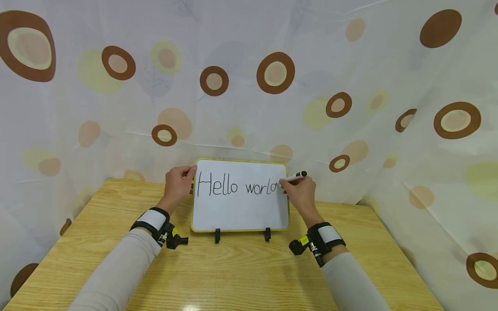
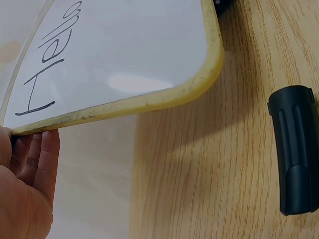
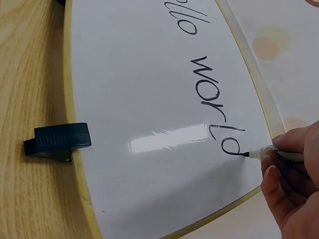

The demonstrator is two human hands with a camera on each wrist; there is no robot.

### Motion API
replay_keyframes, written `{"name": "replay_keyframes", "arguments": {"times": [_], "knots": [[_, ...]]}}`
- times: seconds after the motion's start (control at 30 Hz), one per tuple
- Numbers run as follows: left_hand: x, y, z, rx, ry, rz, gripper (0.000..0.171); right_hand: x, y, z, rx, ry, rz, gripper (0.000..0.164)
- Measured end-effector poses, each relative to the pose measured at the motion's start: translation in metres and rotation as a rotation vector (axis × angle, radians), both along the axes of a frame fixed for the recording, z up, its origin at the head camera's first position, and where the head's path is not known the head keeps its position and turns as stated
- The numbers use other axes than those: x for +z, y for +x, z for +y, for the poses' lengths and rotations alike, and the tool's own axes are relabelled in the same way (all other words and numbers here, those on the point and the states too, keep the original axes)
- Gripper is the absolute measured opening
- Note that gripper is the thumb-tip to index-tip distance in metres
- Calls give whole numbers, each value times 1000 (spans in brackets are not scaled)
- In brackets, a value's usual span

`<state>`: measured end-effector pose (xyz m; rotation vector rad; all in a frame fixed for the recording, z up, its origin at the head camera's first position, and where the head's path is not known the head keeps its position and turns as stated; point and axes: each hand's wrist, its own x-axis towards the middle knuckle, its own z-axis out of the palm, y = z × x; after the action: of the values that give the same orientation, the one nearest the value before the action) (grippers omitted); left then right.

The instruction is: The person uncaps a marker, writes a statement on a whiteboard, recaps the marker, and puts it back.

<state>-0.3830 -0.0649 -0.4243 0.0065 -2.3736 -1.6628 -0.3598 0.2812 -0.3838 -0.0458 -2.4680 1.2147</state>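
Observation:
A yellow-rimmed whiteboard [image 1: 240, 214] stands upright on the table, bearing handwritten black "Hello worl" and a rounded stroke after it. At its left edge, my left hand [image 1: 178, 185] grips the rim, thumb at the front; in the left wrist view several fingers [image 2: 46, 162] show behind the edge. My right hand [image 1: 302, 192] pinches a white marker [image 1: 294, 176] with a black end. Its dark tip [image 3: 245, 155] touches the board at the end of the rounded stroke. The right wrist view shows thumb and fingers around the marker's barrel.
Two black stand feet [image 1: 217, 235] hold the board's lower edge. A black ribbed marker cap [image 2: 293, 149] lies on the wooden table [image 1: 218, 276] left of the board. Behind hangs a white curtain [image 1: 241, 39] with brown and yellow circles.

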Motion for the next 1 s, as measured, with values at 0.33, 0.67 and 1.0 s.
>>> {"name": "replay_keyframes", "arguments": {"times": [0.33,0.67,1.0], "knots": [[1,1,1,2,3,-1,38,6,-9,2,-10,-38,28,23],[1,1,1,3,-8,3,38,2,-3,4,18,-1,-10,22],[3,4,2,7,-2,8,38,-5,5,7,34,12,-68,20]]}}
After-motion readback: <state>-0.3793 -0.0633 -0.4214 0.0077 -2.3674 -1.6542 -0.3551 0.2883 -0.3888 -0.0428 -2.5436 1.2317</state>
